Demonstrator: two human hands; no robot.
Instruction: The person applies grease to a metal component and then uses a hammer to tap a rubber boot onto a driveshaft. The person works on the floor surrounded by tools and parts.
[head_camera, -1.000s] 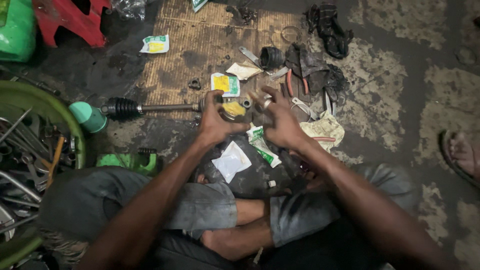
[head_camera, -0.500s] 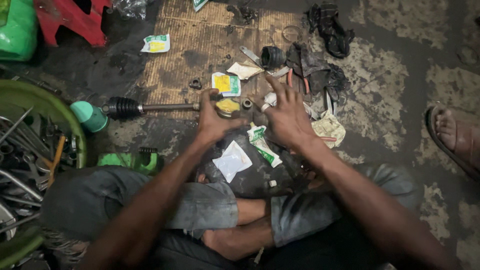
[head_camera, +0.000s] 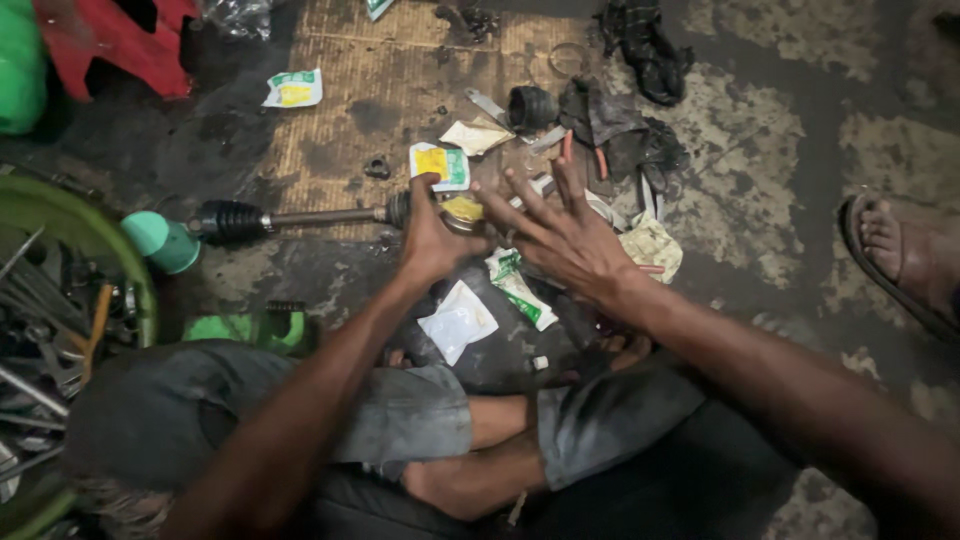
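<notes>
A car drive shaft lies across a greasy mat, with a black ribbed rubber boot near its left end and a metal joint at its right end. My left hand is closed around that joint, which shows yellow grease. My right hand hovers just right of the joint, fingers spread wide and holding nothing. Small green-and-white and yellow sachets lie around the hands.
A green basin of metal tools stands at the left. A teal cup sits by the shaft's left end. Black rags, a rubber boot and metal strips lie behind the hands. Another person's sandalled foot is at the right.
My right hand has lifted off the joint and spread its fingers. My left hand keeps its hold. The sandalled foot has moved further into view at the right.
</notes>
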